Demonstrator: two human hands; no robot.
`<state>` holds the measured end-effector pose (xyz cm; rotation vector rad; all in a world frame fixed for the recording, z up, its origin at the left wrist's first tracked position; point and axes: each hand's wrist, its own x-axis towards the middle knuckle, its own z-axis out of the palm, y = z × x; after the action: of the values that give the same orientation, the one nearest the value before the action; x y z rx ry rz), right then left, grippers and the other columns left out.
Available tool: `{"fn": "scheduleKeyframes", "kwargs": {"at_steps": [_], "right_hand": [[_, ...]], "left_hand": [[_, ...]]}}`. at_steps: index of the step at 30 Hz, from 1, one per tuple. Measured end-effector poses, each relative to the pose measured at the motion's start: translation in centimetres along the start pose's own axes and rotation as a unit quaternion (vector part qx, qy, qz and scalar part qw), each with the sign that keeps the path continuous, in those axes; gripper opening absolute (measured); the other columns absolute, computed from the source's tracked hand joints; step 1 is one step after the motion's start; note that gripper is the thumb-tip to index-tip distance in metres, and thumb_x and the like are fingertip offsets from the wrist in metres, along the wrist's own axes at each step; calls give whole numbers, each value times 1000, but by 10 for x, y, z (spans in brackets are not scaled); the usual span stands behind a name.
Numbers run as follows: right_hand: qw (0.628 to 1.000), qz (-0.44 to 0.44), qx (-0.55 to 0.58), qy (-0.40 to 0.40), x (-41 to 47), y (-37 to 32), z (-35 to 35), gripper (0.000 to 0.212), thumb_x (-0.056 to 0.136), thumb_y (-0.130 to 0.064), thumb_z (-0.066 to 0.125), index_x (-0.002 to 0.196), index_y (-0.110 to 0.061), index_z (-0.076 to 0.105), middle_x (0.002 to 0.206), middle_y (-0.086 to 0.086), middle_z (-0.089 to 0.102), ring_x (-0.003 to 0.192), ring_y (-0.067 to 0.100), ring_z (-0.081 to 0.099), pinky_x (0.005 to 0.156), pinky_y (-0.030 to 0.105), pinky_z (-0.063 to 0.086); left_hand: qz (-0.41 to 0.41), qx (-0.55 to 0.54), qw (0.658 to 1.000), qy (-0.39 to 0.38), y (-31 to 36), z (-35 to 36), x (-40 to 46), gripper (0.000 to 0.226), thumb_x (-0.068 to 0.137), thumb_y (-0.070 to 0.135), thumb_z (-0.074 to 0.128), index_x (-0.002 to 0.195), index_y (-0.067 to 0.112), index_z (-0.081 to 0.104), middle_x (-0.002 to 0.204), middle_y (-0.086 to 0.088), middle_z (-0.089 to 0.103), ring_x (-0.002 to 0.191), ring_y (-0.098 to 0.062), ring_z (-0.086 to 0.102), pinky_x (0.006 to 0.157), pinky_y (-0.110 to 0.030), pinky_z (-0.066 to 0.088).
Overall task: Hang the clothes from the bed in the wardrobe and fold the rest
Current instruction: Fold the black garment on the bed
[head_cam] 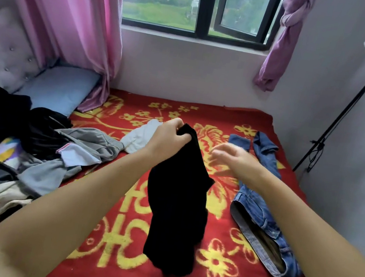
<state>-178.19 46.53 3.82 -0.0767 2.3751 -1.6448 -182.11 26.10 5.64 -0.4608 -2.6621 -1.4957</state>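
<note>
My left hand (170, 139) grips the top edge of a black garment (177, 208), which hangs bunched above the red and yellow blanket (129, 237). Just to its right my right hand (233, 159) hovers with fingers spread, blurred, holding nothing. Blue jeans (259, 204) lie along the bed's right side. A white garment (140, 135) lies behind my left hand. At the left lies a pile of clothes (40, 148): black, grey, beige and a patterned piece.
A blue pillow (60, 86) and a tufted headboard (2, 52) are at the far left. Pink curtains (76, 15) hang beside the window (196, 5). A black light stand (338, 119) leans by the right wall. No wardrobe is in view.
</note>
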Motion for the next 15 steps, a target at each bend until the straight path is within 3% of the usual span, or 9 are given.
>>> {"fn": "scheduleKeyframes", "kwargs": {"at_steps": [2,4,6,7,9,11,13,15], "right_hand": [[989,49,-51,-132,-6,2,15,35,94,-37,56,125,-22,51,123,-7,59,110,10,60,86,28,53],[976,49,-134,-165,-4,13,38,35,93,-38,58,126,-31,46,119,-18,55,109,6,56,83,21,46],[971,-3,-224,-84,9,30,55,17,94,-29,58,109,-22,55,104,-8,59,96,13,57,74,24,43],[976,-8,-215,-37,16,39,57,11,94,-25,57,103,-17,59,97,-2,62,87,15,58,68,26,41],[994,16,-94,47,24,45,49,7,94,-21,56,97,-18,62,82,-1,63,72,10,56,60,25,38],[991,-5,-9,132,27,40,32,10,94,-20,54,92,-13,61,81,4,59,76,15,52,66,28,36],[979,-41,11,198,29,25,13,23,90,-25,51,88,-3,56,78,9,52,75,18,47,68,31,36],[971,-79,19,225,29,1,1,18,93,-20,48,85,-5,54,69,6,51,64,18,46,61,31,35]], "left_hand": [[-32,-38,999,-18,7,-3,6,8,80,13,55,83,5,55,66,-2,51,60,-15,50,56,-26,37],[-42,-64,994,-72,20,-6,6,11,78,11,54,84,3,57,69,-4,51,59,-15,50,56,-25,38],[-41,-92,989,-111,30,-13,7,8,75,11,55,81,9,60,68,-3,53,59,-15,52,54,-23,39],[-38,-108,987,-117,33,-20,8,9,72,12,56,79,12,61,68,-2,56,60,-15,54,55,-22,40],[-31,-131,985,-111,35,-39,13,17,67,14,59,83,9,65,71,-4,59,63,-15,56,57,-23,42],[-30,-110,987,-109,29,-62,16,18,73,13,65,89,5,63,72,-2,59,63,-13,55,57,-23,42],[-34,-57,991,-112,19,-83,18,10,82,13,67,88,8,62,71,2,58,62,-9,54,59,-20,43],[-36,-8,993,-116,5,-99,20,11,84,16,69,88,7,63,77,-1,60,67,-11,56,66,-24,45]]}}
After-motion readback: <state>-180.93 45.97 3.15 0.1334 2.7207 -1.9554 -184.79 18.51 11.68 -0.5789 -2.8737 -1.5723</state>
